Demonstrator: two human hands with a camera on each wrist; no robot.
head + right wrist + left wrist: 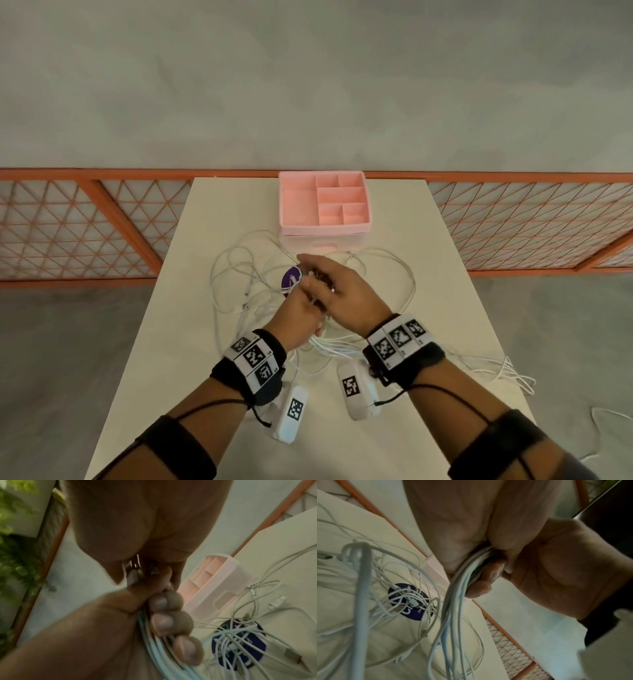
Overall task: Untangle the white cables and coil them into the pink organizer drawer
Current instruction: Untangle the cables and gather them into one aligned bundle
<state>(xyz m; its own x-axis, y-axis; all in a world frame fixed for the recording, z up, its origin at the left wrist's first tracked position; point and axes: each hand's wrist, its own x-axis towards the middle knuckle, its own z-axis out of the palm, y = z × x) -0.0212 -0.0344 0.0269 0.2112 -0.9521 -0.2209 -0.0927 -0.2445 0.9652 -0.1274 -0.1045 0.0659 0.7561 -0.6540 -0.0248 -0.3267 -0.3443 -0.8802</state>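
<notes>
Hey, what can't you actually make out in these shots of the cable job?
- Right hand grip: head view, overlapping left hand hides it; right wrist view, blurred.
- Cable count: strands overlap.
- Purple disc lettering: cables cover it.
- Pink organizer drawer contents: drawer shut.

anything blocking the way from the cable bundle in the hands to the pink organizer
Nothing solid. The left hand grips the bundle of white cables, and only loose cables on the table lie between it and the pink organizer. Its drawer front looks closed.
</notes>
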